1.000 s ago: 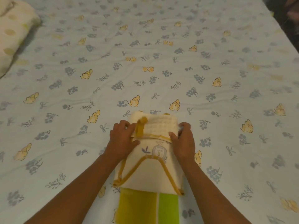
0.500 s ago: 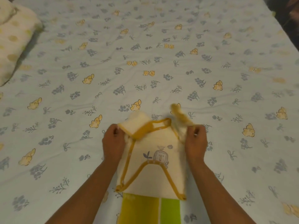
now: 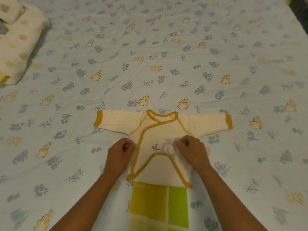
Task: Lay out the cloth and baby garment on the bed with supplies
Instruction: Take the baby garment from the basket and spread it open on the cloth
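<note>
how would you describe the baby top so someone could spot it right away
On the floral bed sheet, look near the bottom centre, between the two hands. The baby garment lies flat, sleeves spread, its hem over a green cloth. Only it is cream with mustard trim.

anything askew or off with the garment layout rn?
Nothing major. The baby garment lies flat with both sleeves spread. Its hem overlaps the green cloth rather than lying centred on it. Left hand and right hand rest at its sides.

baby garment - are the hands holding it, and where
Both hands pinch the baby garment at its body's side edges below the sleeves: left hand at the left edge, right hand at the right edge.
</note>
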`<state>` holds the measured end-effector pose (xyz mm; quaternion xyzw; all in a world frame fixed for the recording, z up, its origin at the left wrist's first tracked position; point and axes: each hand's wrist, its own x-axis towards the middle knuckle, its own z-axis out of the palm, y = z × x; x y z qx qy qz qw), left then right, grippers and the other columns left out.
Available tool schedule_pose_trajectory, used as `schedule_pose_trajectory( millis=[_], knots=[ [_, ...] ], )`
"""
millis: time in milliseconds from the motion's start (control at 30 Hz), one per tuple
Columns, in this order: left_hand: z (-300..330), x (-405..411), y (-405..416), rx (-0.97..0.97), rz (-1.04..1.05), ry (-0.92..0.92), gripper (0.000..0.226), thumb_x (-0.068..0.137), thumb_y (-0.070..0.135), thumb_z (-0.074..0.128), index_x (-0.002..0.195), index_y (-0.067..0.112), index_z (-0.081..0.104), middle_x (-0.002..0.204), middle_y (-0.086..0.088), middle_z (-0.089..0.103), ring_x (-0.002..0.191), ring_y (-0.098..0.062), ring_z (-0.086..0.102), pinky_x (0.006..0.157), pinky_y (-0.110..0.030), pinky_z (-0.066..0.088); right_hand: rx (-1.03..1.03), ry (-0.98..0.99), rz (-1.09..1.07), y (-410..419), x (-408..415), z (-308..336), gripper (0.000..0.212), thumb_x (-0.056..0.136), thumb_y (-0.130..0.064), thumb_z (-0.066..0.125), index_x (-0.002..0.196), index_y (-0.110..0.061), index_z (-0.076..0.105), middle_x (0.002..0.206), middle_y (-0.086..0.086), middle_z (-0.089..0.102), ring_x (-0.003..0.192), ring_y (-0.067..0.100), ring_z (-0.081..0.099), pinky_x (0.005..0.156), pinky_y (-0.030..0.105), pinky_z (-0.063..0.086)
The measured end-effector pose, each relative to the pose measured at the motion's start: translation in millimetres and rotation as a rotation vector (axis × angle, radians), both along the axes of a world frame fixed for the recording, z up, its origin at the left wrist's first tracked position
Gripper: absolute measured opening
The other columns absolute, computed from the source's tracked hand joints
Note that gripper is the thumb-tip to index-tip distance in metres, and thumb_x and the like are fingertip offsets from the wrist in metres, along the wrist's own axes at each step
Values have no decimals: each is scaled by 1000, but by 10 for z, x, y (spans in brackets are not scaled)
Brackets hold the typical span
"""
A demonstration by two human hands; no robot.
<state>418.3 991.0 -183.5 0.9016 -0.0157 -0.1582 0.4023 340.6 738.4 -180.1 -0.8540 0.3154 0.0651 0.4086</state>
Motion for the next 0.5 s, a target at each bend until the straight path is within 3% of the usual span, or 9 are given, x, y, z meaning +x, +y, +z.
schedule_pose_trajectory(
  millis=[67, 133, 200, 267, 367, 433, 500],
  knots=[
    [-3, -177, -49, -17, -195, 206, 9, 81, 38, 73, 88, 35, 68, 79, 13, 69, 74, 0, 63, 58, -6, 44, 118, 129, 224, 187, -2, 17, 27, 76, -45, 73, 92, -25, 63, 84, -9, 66, 78, 8, 60, 67, 24, 47],
    [-19, -293, -61, 0, -330, 385, 39, 71, 39, 82, 105, 39, 64, 87, 14, 67, 76, -1, 63, 59, -7, 45, 210, 215, 296, 293, -51, 5, 45, 69, -38, 82, 106, -26, 60, 90, -8, 61, 81, 9, 58, 62, 19, 42],
    [-8, -353, -51, 15, -380, 412, 51, 67, 34, 86, 112, 39, 62, 89, 11, 65, 75, -3, 63, 63, -15, 49, 255, 240, 355, 359, -147, 18, 45, 66, -26, 85, 106, -24, 62, 89, -9, 58, 82, 11, 57, 60, 20, 40],
    [38, -397, 2, -51, -453, 433, 40, 69, 27, 84, 102, 41, 67, 82, 11, 67, 71, -3, 62, 67, -22, 53, 280, 230, 434, 396, -288, 57, 41, 67, -20, 83, 103, -23, 66, 87, -8, 59, 83, 14, 58, 65, 24, 45],
    [140, -517, 145, -45, -706, 508, 35, 73, 13, 73, 91, 44, 70, 77, 19, 65, 71, 1, 59, 70, -18, 51, 360, 263, 557, 431, -525, 138, 30, 68, -21, 83, 96, -22, 71, 84, -4, 65, 76, 14, 61, 65, 26, 50],
    [132, -648, 246, 99, -848, 540, 45, 77, 5, 61, 104, 39, 72, 93, 21, 66, 85, 2, 60, 78, -14, 49, 407, 399, 690, 479, -688, 162, 41, 71, -21, 82, 110, -25, 70, 97, -3, 69, 87, 13, 65, 76, 25, 55],
    [80, -735, 304, 196, -814, 491, 37, 82, 11, 59, 106, 36, 72, 105, 19, 66, 93, 2, 61, 80, -11, 47, 334, 539, 830, 542, -805, 147, 59, 73, -25, 82, 128, -29, 61, 118, -2, 64, 106, 15, 60, 92, 28, 50]
  ],
)
